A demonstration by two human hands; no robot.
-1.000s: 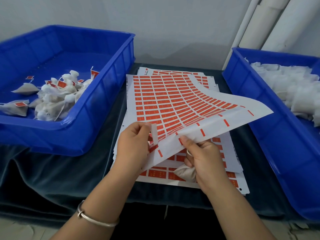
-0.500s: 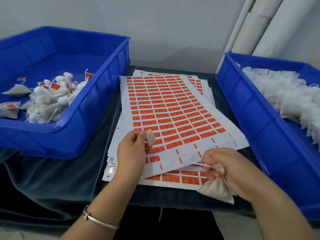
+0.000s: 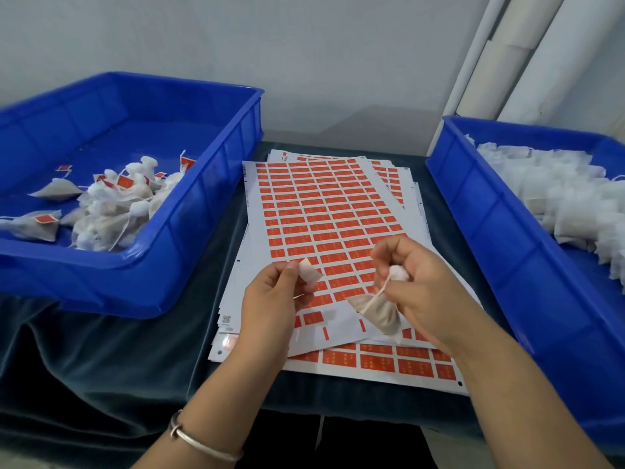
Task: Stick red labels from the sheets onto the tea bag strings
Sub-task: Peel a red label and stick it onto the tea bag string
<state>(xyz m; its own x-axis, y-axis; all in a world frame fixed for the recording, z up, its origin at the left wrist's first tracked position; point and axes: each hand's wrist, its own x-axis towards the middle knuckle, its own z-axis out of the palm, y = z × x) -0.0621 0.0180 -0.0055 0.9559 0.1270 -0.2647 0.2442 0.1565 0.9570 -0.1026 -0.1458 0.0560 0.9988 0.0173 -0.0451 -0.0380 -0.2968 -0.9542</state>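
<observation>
Your left bin [image 3: 203, 211] holds tagged tea bags [image 3: 111, 211], your right bin [image 3: 490, 231] plain ones [image 3: 558, 198], while over the label sheets [image 3: 321, 211] your left hand [image 3: 270, 309] pinches a label [image 3: 309, 273] and your right hand [image 3: 422, 282] grips a tea bag [image 3: 380, 316] by its string [image 3: 375, 297].

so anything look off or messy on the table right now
Only mildly. The stack of label sheets is fanned out, its lower sheets skewed and poking out at the near edge. The dark cloth is rumpled under the left bin. Nothing looks spilled or damaged.
</observation>
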